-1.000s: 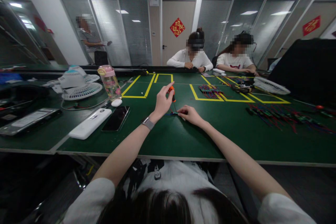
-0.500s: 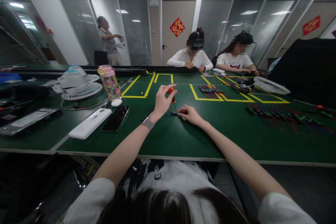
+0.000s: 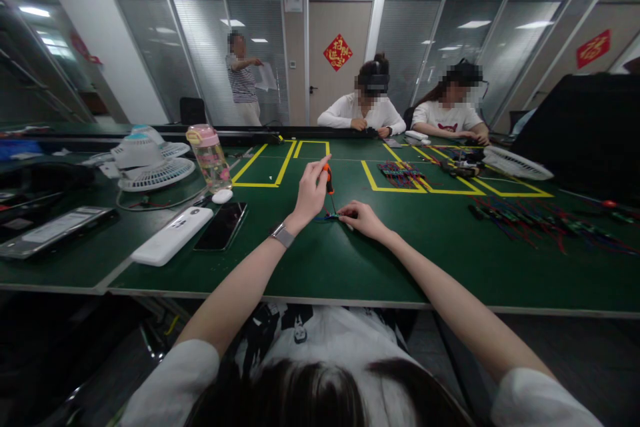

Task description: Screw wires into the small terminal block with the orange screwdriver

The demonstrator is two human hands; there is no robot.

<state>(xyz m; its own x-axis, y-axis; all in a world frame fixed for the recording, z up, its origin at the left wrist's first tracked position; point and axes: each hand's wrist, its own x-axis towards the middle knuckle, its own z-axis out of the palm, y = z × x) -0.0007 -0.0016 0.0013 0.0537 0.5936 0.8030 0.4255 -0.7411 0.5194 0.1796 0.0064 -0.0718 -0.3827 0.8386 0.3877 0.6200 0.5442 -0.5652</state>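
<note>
My left hand is closed around the orange and black handle of a screwdriver. The screwdriver stands nearly upright, and its thin shaft runs down to a small green circuit board on the table. Thin wires, some of them blue, show at the board's left side. My right hand rests on the table with its fingertips pinching the board's right end. Whether the screwdriver's tip sits in a screw is too small to tell.
Left of my arms lie a black phone, a white power bank, a bottle and a white fan. Wired boards lie ahead to the right, with more wired boards farther right. Two co-workers sit opposite.
The fingers of my left hand have shifted and straightened around the screwdriver handle. My right hand holds its place at the board. A person standing in the background has moved right.
</note>
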